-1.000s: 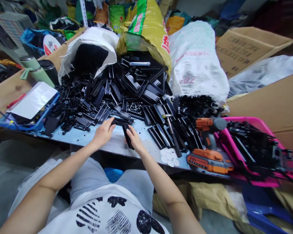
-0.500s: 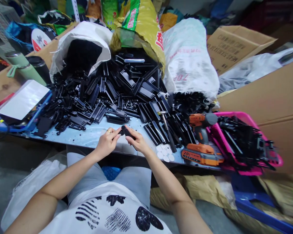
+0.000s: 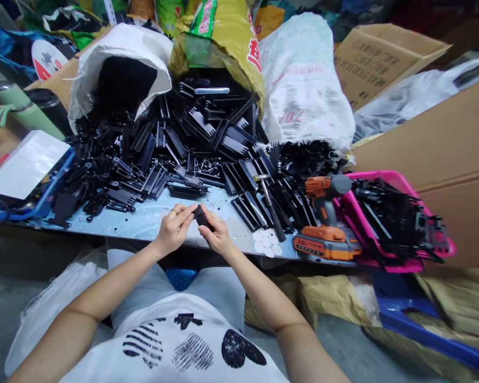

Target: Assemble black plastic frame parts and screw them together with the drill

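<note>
Between my hands, over the near edge of the table, is a small black plastic part (image 3: 202, 217). My right hand (image 3: 216, 232) is closed round its right side, thumb toward me. My left hand (image 3: 174, 227), with a ring on one finger, pinches at the part's upper left end; whether a smaller piece sits in those fingertips is too small to make out. Just beyond the hands lies a long black part (image 3: 187, 191) on the light blue tabletop (image 3: 147, 218). A heap of similar black parts (image 3: 143, 175) spreads behind it.
To the right lie a hammer (image 3: 270, 205), white round discs (image 3: 266, 243), an orange cordless drill (image 3: 325, 223) and a pink basket (image 3: 413, 199) of black parts. Open sacks (image 3: 307, 80) stand at the back. On the left are a blue tray (image 3: 43, 205) and a green bottle (image 3: 27, 109).
The black part has been turned in my right hand, so more of its flat face shows. My hands stay close together, and the whole view has shifted slightly.
</note>
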Motion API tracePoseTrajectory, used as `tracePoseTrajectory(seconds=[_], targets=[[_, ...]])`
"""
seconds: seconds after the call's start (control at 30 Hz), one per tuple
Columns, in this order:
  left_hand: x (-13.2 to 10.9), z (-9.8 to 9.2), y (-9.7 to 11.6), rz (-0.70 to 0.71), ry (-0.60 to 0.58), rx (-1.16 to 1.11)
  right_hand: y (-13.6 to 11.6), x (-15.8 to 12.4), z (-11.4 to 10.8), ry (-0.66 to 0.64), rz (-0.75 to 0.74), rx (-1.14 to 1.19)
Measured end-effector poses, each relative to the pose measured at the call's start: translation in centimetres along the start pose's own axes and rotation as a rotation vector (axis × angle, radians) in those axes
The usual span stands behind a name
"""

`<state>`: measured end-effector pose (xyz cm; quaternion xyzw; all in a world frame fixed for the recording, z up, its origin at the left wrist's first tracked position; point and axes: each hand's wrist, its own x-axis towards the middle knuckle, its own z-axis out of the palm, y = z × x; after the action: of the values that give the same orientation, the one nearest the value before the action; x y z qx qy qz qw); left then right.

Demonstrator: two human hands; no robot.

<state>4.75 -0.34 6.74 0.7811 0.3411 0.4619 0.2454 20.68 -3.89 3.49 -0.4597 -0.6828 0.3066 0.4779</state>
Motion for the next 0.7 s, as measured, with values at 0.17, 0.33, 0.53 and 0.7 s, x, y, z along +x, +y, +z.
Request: tracePoseTrajectory(seconds=[0.17,0.33,0.53,0.7], targets=[[-2.3,1.0,-1.8,-0.306,0.028,-0.027,1.1,0.8,-0.4,-0.172,0.036,-0.141],[-5.5,2.9,-3.4,-0.777,0.110,-0.281,4.4,5.0,-7.4,-0.001,0.037,-0.525],[-7.8,-0.3,-3.0,-0.537,0.053,0.099,6.9,6.7,-16.6,0.338,0.116,-0.724],[-15.3,-6.6,-6.7,-0.405,0.296,0.353,4.6,1.2,-11.6,0.272,-0.114,-0.591]])
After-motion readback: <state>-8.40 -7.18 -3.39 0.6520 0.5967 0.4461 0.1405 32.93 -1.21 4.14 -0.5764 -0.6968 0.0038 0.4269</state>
